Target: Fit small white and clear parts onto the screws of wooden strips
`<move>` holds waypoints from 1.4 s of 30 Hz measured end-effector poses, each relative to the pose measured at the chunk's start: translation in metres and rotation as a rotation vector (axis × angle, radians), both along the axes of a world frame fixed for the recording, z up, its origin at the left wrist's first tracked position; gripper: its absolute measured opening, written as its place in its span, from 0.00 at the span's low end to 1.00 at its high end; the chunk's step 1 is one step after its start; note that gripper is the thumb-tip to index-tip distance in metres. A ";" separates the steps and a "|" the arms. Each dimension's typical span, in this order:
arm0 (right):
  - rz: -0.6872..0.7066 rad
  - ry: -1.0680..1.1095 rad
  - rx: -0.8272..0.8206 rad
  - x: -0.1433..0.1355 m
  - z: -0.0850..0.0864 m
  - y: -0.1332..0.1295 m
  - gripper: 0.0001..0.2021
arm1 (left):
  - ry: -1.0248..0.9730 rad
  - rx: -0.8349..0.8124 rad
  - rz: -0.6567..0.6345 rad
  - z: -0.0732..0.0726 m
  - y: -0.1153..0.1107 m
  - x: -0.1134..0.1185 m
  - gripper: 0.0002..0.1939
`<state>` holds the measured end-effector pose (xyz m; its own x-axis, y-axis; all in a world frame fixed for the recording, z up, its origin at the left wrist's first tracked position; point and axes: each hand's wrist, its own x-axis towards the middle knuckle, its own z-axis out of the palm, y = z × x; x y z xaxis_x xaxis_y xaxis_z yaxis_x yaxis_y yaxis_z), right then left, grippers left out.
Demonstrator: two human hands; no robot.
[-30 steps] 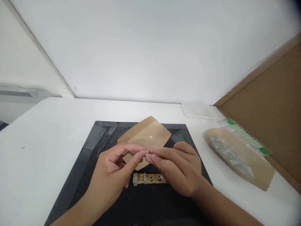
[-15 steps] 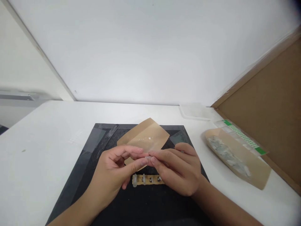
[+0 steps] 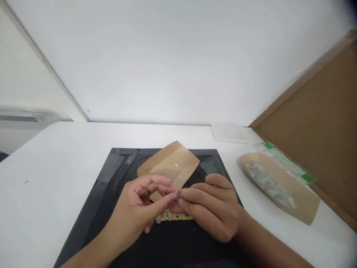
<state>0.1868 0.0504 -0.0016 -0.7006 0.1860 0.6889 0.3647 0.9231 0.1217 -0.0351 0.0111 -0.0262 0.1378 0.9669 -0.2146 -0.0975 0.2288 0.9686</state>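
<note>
Between the fingertips of my left hand [image 3: 142, 204] and my right hand [image 3: 212, 208] is a small translucent grey piece [image 3: 177, 197]. Both hands are closed in a pinch on it, fingertips touching. Just below them a tan strip [image 3: 173, 217] lies on the black mat [image 3: 167, 245], bearing clear pieces and small shiny metal parts; my fingers hide part of it. Behind the hands rests a brown paper tray [image 3: 167, 160] with a few tiny clear bits in it.
A second brown tray [image 3: 306, 203] at the right holds several translucent pieces. Beside it are a green-and-white labelled plastic packet [image 3: 288, 162] and a clear shallow tray [image 3: 230, 134]. A dark curved strip [image 3: 125, 171] lies on the mat's left. A brown board stands far right.
Both hands have moved slightly down, now covering more of the tan strip's upper edge. The small piece between the fingertips has turned from lying nearly level to a steeper tilt.
</note>
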 end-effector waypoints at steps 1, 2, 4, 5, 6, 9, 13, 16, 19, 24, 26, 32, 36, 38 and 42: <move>0.006 0.007 -0.001 0.000 0.000 0.000 0.12 | 0.005 -0.008 -0.002 0.000 0.000 0.001 0.22; 0.009 0.012 -0.001 -0.001 0.000 0.000 0.13 | 0.009 -0.010 0.001 0.001 -0.001 0.002 0.23; 0.003 0.017 -0.001 -0.001 -0.001 0.001 0.15 | 0.018 -0.009 0.021 0.001 -0.002 0.004 0.24; 0.000 0.021 0.000 -0.002 -0.001 0.001 0.16 | 0.021 -0.012 0.033 0.001 -0.003 0.005 0.25; -0.002 0.023 -0.001 -0.002 -0.002 0.001 0.17 | 0.022 -0.018 0.042 0.001 -0.004 0.006 0.25; 0.005 0.038 -0.031 -0.002 -0.004 0.003 0.16 | 0.020 -0.041 0.044 0.002 -0.006 0.007 0.27; -0.018 0.102 -0.121 -0.003 -0.007 0.003 0.15 | 0.031 -0.042 0.053 0.003 -0.007 0.009 0.25; -0.020 0.130 -0.200 -0.004 -0.011 0.003 0.15 | 0.040 -0.039 0.051 0.003 -0.007 0.009 0.23; -0.009 0.184 -0.247 -0.004 -0.020 0.004 0.16 | 0.036 -0.038 0.028 0.001 -0.008 0.009 0.24; -0.033 0.295 -0.296 -0.007 -0.031 0.006 0.17 | 0.039 -0.038 0.026 -0.002 -0.006 0.007 0.27; -0.039 0.317 -0.308 -0.008 -0.032 0.006 0.16 | 0.036 -0.035 0.026 -0.003 -0.005 0.007 0.28; -0.058 0.302 -0.356 -0.010 -0.028 0.004 0.14 | 0.026 -0.035 0.021 -0.007 -0.006 0.007 0.28; -0.046 0.312 -0.381 -0.011 -0.028 0.004 0.14 | 0.031 -0.028 0.018 -0.007 -0.005 0.005 0.27; -0.042 0.310 -0.367 -0.011 -0.028 0.005 0.14 | 0.038 -0.018 0.004 -0.006 -0.005 0.004 0.26; -0.044 0.308 -0.336 -0.010 -0.028 0.006 0.14 | 0.042 0.003 -0.007 -0.007 -0.003 0.004 0.22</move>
